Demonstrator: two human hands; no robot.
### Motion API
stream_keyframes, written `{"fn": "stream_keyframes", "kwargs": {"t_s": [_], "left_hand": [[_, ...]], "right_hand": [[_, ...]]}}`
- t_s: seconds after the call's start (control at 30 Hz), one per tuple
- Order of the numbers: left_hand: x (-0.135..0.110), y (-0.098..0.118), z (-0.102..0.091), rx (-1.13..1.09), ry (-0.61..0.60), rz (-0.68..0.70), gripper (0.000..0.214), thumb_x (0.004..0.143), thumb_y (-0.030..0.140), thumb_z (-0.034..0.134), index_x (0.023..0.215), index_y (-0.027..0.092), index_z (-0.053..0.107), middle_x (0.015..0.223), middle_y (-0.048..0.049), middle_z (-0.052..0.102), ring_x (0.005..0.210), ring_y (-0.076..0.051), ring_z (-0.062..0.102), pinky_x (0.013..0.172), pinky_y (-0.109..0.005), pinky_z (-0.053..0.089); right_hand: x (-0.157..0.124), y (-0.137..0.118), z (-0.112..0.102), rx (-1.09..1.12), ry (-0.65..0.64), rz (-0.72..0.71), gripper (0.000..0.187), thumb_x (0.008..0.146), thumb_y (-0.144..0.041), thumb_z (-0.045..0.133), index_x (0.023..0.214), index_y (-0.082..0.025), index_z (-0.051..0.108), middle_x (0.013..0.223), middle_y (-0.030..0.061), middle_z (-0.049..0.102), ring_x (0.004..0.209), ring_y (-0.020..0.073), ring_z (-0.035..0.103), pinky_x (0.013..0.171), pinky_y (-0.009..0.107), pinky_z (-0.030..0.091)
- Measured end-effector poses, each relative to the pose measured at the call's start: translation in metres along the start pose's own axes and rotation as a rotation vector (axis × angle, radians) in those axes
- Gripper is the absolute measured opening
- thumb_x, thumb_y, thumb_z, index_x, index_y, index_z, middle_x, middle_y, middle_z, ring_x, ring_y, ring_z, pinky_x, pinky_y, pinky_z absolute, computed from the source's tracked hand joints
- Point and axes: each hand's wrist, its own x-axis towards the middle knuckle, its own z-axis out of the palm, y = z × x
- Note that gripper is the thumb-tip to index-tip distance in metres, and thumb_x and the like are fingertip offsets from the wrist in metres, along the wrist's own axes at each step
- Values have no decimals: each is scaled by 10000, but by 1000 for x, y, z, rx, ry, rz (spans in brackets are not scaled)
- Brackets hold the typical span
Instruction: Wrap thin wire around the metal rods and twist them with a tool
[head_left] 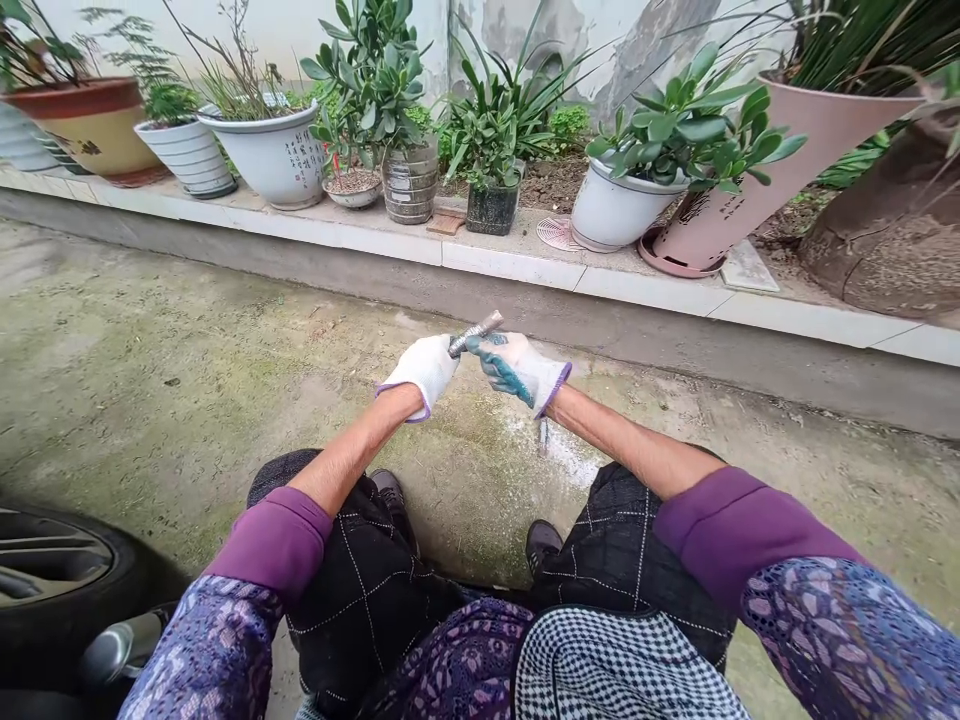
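Observation:
My left hand (429, 368), in a white knit glove with a purple cuff, is closed round the lower end of a short metal rod (477, 332). The rod looks silvery and ridged, with a paler brownish far end, and points up to the right; its exact kind cannot be made out. My right hand (516, 366), in a white glove with teal-coated fingers, pinches the rod from the right side, fingertips close to the left hand. On the ground below the right wrist lies another small silvery piece (543, 436), beside scattered white powder (574, 460).
A tiled ledge (510, 266) crosses the view ahead, bearing several potted plants, among them a white pot (619, 208) and a tall pink planter (731, 190). At lower left are a car wheel (52, 560) and a shiny metal cylinder (120, 645). The ground is mossy concrete (225, 370).

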Motion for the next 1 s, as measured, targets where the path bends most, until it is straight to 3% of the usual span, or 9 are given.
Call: {"fn": "stream_keyframes", "kwargs": {"t_s": [0.1, 0.23, 0.3, 0.37, 0.5, 0.6, 0.7, 0.83, 1.0], "left_hand": [[-3, 1, 1, -94, -58, 55, 224, 848, 261, 591, 1029, 172, 689, 833, -74, 688, 749, -185, 658, 710, -286, 524], [-20, -2, -12, -651, -488, 19, 359, 817, 348, 636, 1132, 176, 657, 612, 27, 529, 455, -94, 460, 453, -233, 451], [-27, -3, -20, -773, -611, -17, 348, 823, 369, 634, 1106, 169, 668, 534, 65, 410, 388, -66, 327, 375, -208, 353], [-29, -3, -26, -815, -569, -42, 338, 834, 365, 623, 1107, 171, 665, 514, 84, 330, 374, -55, 244, 346, -198, 266], [-18, -8, -25, -631, -292, -96, 363, 877, 412, 570, 1153, 189, 645, 551, 66, 382, 394, -70, 284, 376, -217, 282], [-5, -19, -21, -91, -67, -67, 293, 913, 351, 517, 1084, 173, 676, 667, -22, 577, 507, -125, 499, 533, -263, 437], [-1, -26, -17, 473, -43, 44, 295, 927, 216, 446, 1083, 153, 689, 826, -136, 684, 743, -243, 664, 714, -353, 497], [-15, -19, -14, 621, -217, 206, 294, 892, 206, 508, 1117, 199, 697, 782, -111, 696, 773, -257, 686, 740, -344, 494], [-26, -10, -26, 183, -172, 298, 347, 926, 361, 485, 1169, 232, 697, 846, -23, 716, 735, -175, 659, 672, -248, 473]], "right_hand": [[-1, -3, -3, 17, 61, -9, 380, 781, -379, 745, 704, -241, 400, 373, -127, 341, 286, 50, 238, 285, 198, 147], [-5, -15, -16, -1, 10, -139, 322, 765, -364, 732, 725, -233, 441, 401, -125, 345, 315, 53, 234, 314, 210, 152], [-4, -19, -20, -72, 7, -199, 263, 783, -376, 685, 740, -227, 473, 421, -122, 333, 341, 63, 235, 341, 222, 166], [-3, -19, -23, -235, 83, -330, 176, 820, -350, 609, 760, -208, 524, 470, -97, 374, 395, 78, 293, 393, 229, 230], [-9, -11, -21, -844, 184, -606, 159, 878, -244, 487, 863, -181, 632, 740, 11, 635, 646, 131, 528, 605, 255, 379], [-23, -8, -18, -1335, 100, -525, 165, 898, -240, 507, 937, -211, 665, 793, 36, 685, 701, 165, 571, 644, 274, 364], [-30, -14, -23, -1597, 67, -436, 151, 893, -247, 538, 941, -223, 680, 761, 54, 687, 650, 175, 564, 611, 289, 329], [-17, -29, -52, -1486, 95, -482, 197, 873, -212, 514, 947, -206, 696, 842, 63, 716, 711, 183, 591, 660, 289, 368], [3, -18, -63, -1088, -65, -467, 235, 843, -259, 485, 867, -169, 700, 758, 21, 675, 669, 151, 557, 632, 262, 409]]}}
